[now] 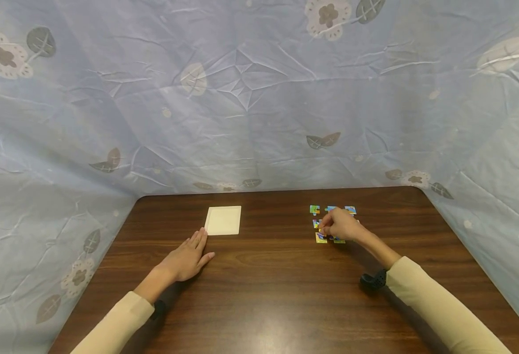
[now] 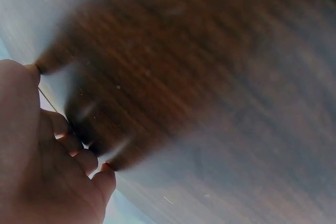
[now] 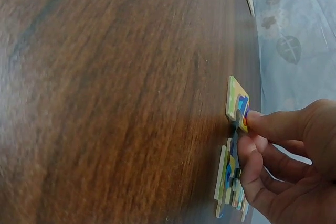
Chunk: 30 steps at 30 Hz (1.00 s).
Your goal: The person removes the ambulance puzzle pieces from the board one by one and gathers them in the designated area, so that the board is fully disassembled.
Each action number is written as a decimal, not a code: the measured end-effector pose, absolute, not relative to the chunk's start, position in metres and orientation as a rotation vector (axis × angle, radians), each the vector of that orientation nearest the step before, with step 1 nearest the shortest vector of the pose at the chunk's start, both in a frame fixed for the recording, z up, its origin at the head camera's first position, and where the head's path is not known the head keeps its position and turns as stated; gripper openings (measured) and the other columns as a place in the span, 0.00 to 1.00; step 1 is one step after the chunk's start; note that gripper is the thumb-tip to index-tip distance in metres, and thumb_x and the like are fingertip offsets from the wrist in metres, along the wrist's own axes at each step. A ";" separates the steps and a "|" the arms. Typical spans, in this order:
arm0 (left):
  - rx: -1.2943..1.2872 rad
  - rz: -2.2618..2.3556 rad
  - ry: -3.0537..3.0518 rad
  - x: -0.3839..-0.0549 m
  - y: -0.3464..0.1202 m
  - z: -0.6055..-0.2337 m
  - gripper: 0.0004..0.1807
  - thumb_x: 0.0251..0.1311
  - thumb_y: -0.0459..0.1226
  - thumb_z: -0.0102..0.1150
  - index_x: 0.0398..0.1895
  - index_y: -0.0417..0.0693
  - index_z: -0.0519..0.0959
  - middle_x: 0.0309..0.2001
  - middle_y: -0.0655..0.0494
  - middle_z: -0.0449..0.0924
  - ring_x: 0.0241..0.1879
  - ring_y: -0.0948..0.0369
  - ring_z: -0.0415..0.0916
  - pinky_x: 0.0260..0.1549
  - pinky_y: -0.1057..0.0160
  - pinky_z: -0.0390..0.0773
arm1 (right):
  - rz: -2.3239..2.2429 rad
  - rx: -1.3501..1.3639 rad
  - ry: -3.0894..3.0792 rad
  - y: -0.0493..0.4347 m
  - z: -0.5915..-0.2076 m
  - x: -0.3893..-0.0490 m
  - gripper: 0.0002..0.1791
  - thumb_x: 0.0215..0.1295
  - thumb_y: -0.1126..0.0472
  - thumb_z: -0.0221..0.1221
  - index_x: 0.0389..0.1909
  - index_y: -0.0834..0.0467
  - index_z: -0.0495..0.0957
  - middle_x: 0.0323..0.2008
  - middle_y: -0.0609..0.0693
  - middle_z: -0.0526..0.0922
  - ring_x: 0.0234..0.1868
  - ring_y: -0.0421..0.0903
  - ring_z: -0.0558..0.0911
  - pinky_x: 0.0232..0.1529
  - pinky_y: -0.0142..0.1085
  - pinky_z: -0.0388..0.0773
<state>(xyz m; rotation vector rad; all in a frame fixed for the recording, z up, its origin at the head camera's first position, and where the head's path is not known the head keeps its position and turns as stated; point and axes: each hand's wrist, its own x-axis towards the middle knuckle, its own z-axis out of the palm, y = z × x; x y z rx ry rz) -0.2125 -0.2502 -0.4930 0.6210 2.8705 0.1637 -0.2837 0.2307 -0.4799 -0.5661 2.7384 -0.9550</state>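
Note:
My left hand [image 1: 188, 258] lies palm down on the table, fingers straight, its fingertips right at the lower left corner of a square cream tray [image 1: 223, 221]. Over on the right, my right hand [image 1: 341, 224] reaches down among small colourful jigsaw puzzle pieces [image 1: 321, 238] laid out in loose rows. Its thumb and fingers pinch a jigsaw puzzle piece, partly hidden by the fingertips. In the right wrist view a yellow and blue puzzle piece [image 3: 236, 98] shows at the thumb tip, with several others [image 3: 226, 177] below the fingers. The hand covers part of the rows.
Both hands work over a dark brown wooden table [image 1: 259, 285] with rounded far corners. A pale blue floral cloth [image 1: 242, 113] hangs behind it and along both sides. Dark wrist devices [image 1: 373, 280] sit under the cream sleeves.

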 end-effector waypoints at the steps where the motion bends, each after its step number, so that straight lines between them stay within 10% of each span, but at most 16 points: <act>1: 0.622 0.163 2.870 -0.212 -0.250 -0.493 0.42 0.84 0.53 0.39 0.82 0.27 0.48 0.84 0.29 0.43 0.84 0.35 0.46 0.81 0.35 0.55 | -0.949 -0.567 2.745 0.230 -0.480 -0.284 0.06 0.67 0.69 0.65 0.38 0.63 0.91 0.35 0.56 0.93 0.25 0.39 0.82 0.24 0.30 0.76; 30: 0.634 0.161 2.886 -0.217 -0.246 -0.500 0.42 0.84 0.53 0.38 0.82 0.28 0.48 0.84 0.30 0.43 0.84 0.36 0.46 0.81 0.35 0.55 | -0.913 -0.558 2.829 0.229 -0.480 -0.277 0.06 0.69 0.71 0.63 0.37 0.65 0.90 0.33 0.53 0.92 0.28 0.39 0.82 0.27 0.28 0.76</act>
